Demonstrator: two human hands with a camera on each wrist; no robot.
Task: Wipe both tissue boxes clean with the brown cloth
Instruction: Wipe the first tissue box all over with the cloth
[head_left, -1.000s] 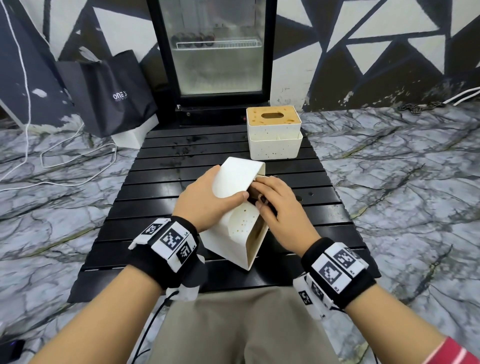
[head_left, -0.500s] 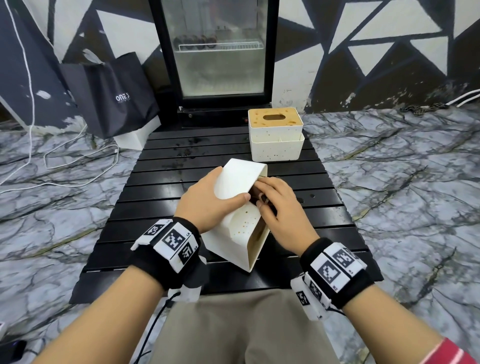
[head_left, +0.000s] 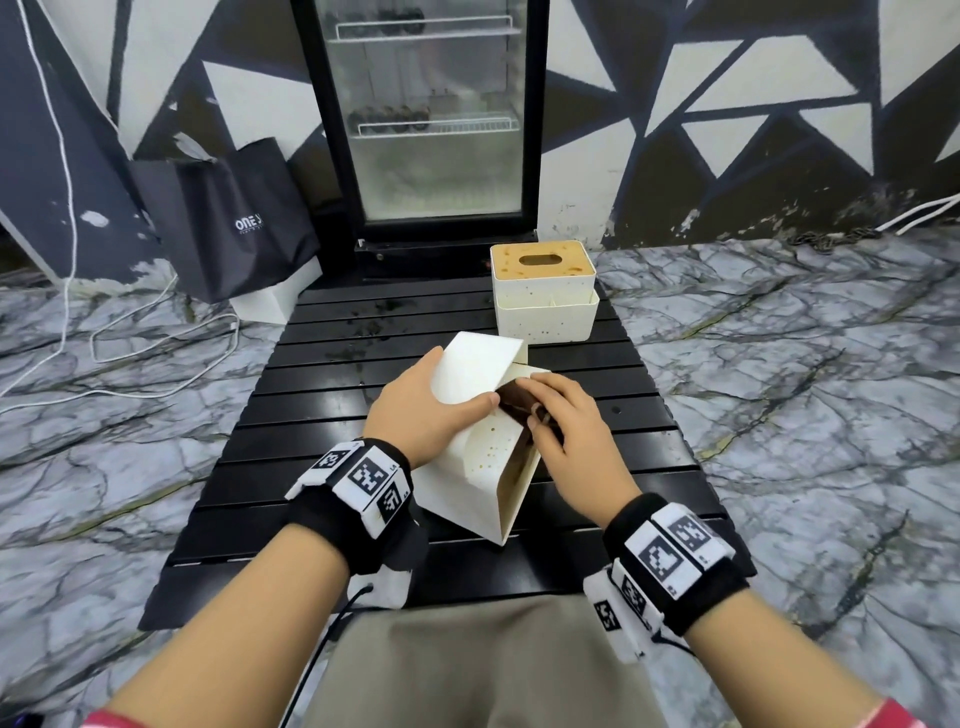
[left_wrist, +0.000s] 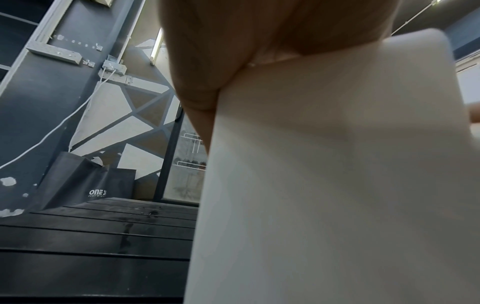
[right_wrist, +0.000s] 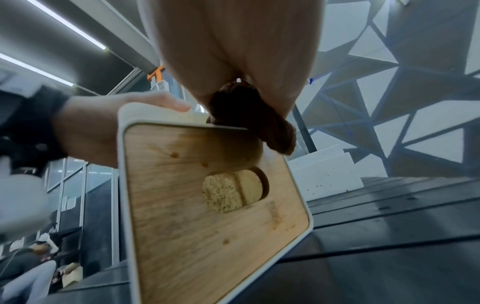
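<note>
A white tissue box (head_left: 475, 452) with a wooden slotted lid (right_wrist: 207, 205) is tipped on its side on the black slatted table (head_left: 311, 415). My left hand (head_left: 421, 410) grips its upper side, thumb over the top face. My right hand (head_left: 566, 431) holds the bunched brown cloth (head_left: 517, 402) against the box's upper edge by the lid; the right wrist view shows the cloth (right_wrist: 249, 117) under my fingers. The lid carries brown spots. A second white tissue box (head_left: 543, 293) with a stained wooden lid stands upright at the table's far right.
A black glass-door fridge (head_left: 431, 119) stands behind the table. A dark shopping bag (head_left: 228, 218) leans at the back left, with white cables (head_left: 130, 332) on the marble floor. Wet dark spots (head_left: 363, 322) mark the far slats.
The box stays tilted in my left hand. My right hand with the cloth has shifted slightly along the box's upper edge, and the head view has drawn a little closer.
</note>
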